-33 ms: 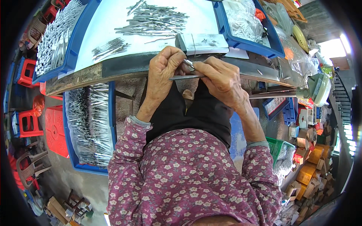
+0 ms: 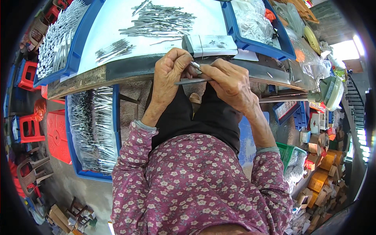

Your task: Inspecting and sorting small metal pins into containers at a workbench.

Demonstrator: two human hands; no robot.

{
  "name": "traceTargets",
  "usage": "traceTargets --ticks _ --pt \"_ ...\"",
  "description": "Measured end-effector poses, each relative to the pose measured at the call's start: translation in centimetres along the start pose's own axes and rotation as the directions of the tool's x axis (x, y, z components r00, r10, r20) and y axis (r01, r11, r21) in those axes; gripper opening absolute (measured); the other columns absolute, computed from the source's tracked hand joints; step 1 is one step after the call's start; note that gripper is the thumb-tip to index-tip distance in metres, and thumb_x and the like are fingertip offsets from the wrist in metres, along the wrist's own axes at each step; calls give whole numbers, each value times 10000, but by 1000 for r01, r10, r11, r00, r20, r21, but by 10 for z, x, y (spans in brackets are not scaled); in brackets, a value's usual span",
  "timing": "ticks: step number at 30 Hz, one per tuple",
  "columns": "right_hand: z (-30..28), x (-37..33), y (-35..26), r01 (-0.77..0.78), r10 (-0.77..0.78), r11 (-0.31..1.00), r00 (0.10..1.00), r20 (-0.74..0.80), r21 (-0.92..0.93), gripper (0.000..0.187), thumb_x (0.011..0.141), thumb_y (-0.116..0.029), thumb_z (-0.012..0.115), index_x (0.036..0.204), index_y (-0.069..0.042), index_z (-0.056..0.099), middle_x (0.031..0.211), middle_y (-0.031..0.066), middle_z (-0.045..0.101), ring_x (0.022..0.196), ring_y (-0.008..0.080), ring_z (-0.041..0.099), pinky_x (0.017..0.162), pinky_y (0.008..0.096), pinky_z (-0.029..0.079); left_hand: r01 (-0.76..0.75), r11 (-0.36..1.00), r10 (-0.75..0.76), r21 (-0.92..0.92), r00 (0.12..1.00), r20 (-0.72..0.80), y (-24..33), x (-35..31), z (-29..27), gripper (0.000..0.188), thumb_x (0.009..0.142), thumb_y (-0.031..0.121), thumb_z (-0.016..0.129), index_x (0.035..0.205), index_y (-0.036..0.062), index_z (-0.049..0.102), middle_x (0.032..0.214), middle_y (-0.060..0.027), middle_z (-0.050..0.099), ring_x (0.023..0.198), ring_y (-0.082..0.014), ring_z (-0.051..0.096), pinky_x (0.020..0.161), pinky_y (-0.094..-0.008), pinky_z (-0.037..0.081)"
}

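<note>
Both my hands meet just in front of the table's edge, over my lap. With thumb and fingers closed, my left hand [image 2: 169, 74] pinches one end of a slim silvery metal piece [image 2: 196, 65]. My right hand [image 2: 232, 83] grips a dark, thin, pointed blade [image 2: 192, 81], whose tip points left below the left hand. The right thumb and forefinger also press on the silvery piece. Fingers cover most of that piece, so its exact kind is unclear. Right behind the hands, a whitish block with wire around it [image 2: 217, 45] rests at the table edge.
Slim metal pieces lie in a large pile [image 2: 160, 23] and a small pile [image 2: 113, 51] on white sheeting. Blue trays of parts stand left [image 2: 76, 51] and right [image 2: 288, 53] on the table [image 2: 133, 67]. Another blue tray [image 2: 116, 129] sits lower left, beside red stools [image 2: 31, 127].
The dark blade in my right hand has rolled slightly, showing more of its flat side. My hands and everything else stay in place.
</note>
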State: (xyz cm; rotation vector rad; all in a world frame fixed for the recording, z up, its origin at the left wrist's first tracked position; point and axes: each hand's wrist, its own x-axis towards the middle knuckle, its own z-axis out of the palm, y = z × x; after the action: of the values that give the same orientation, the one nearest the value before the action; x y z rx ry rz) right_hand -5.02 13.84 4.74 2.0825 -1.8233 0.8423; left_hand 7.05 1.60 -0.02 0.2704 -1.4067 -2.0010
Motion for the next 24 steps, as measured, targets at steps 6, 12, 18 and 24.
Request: traceTargets --ticks 6,12,18,24 --pt "-7 1 3 -28 24 999 996 91 39 327 655 -13 613 977 -67 599 731 43 528 679 222 550 555 326 454 3 996 -2 -89 1000 10 -7 4 -4 197 898 212 551 867 18 547 699 -27 578 585 -51 535 527 -165 433" --pt "-4 8 37 -80 83 991 996 26 -105 227 678 13 573 878 -80 627 708 63 566 685 233 552 579 340 455 -52 999 52 -6 998 -21 -12 28 9 96 889 93 535 869 2 556 656 -28 580 595 -69 555 540 -190 448" --pt "1 14 76 -136 148 973 988 50 -188 121 749 -55 586 852 -112 617 745 48 575 736 233 562 604 354 456 -220 720 278 658 960 17 -28 58 12 68 755 56 612 779 -7 609 695 -93 573 614 -197 577 567 -310 443" --pt "9 12 95 -257 258 963 966 0 -85 131 780 -113 615 909 -116 643 777 51 589 714 222 580 613 318 460 -291 501 414 815 908 69 -45 60 15 51 700 56 629 713 7 618 711 -109 528 713 -275 524 652 -377 418"
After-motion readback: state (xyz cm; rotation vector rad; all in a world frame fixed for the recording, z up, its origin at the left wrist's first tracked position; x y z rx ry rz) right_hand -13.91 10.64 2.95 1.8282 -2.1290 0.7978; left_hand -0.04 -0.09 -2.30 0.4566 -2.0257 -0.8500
